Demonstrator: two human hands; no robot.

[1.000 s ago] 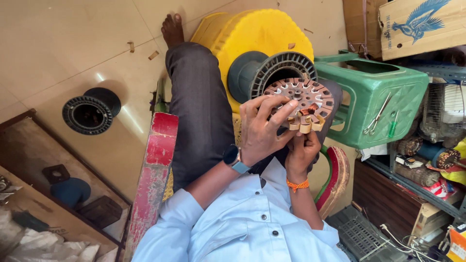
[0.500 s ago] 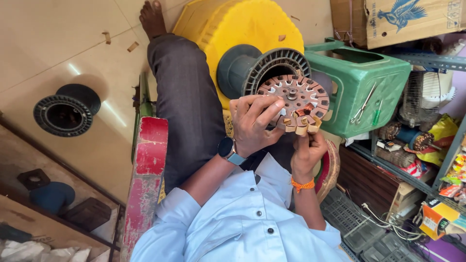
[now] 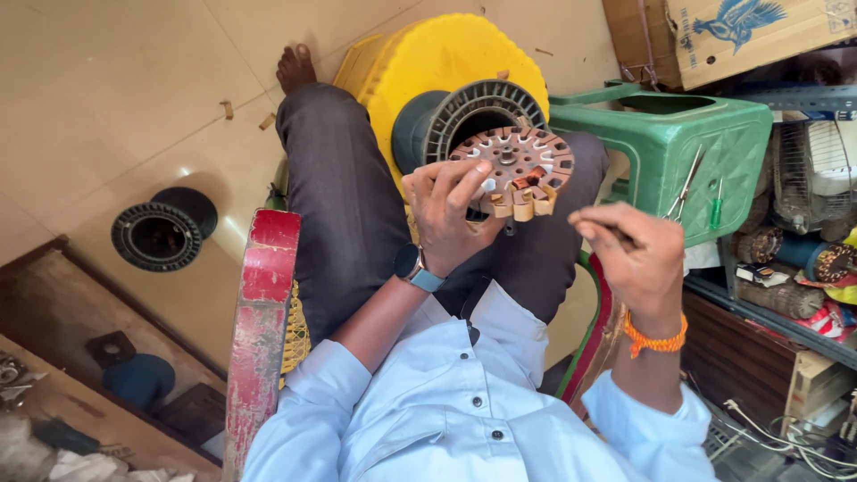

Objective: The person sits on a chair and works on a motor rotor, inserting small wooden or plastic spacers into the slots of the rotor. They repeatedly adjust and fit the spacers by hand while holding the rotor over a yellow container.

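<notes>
My left hand (image 3: 444,211), with a blue-strapped watch on the wrist, is shut on a round brown fan stator core (image 3: 520,163) held up over my lap. The core has slots all round its rim, and a few copper coils with paper liners sit at its lower edge. Fingers of that hand lie across the core's left face. My right hand (image 3: 632,256), with an orange thread band on the wrist, is off to the right of the core and apart from it. Its thumb and fingers are pinched on a thin dark piece, perhaps wire; I cannot tell what it is.
A yellow spool (image 3: 420,62) with a dark ribbed hub lies behind the core. A green plastic stool (image 3: 714,134) with tools stuck in its side stands at the right, before shelves of coils. A black ring (image 3: 159,235) lies on the floor. A red chair arm (image 3: 261,330) is at my left.
My right hand has left the core's lower edge and drawn away to the right, fingers pinched. The left hand still holds the core.
</notes>
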